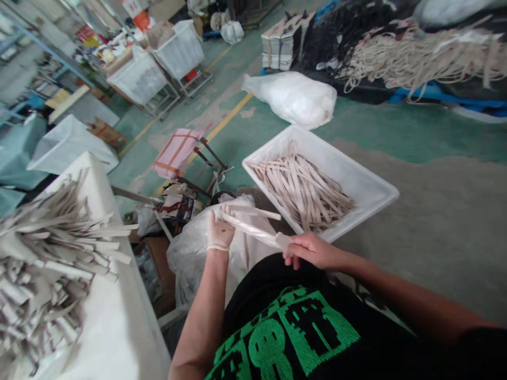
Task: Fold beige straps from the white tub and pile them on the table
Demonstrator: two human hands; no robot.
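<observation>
Between my hands a pale fabric strip (253,230) is stretched across my lap. My left hand (221,232), in a thin white glove, is closed on its far end, and a short loose piece sticks out to the right from there. The fingers of my bare right hand (312,250) are wrapped around the strip's near end. Just beyond my right hand stands a white plastic tub (356,177) holding a heap of long beige strips (304,190). Below my left hand lies a clear plastic bag (190,248).
On my left, a white bin (122,316) bears a pile of cut pale strips (51,264). A pink-topped stool (178,150) stands ahead. Farther off lie a stuffed white bag (297,97), wheeled white bins (142,79) and bundles of beige cord (428,55).
</observation>
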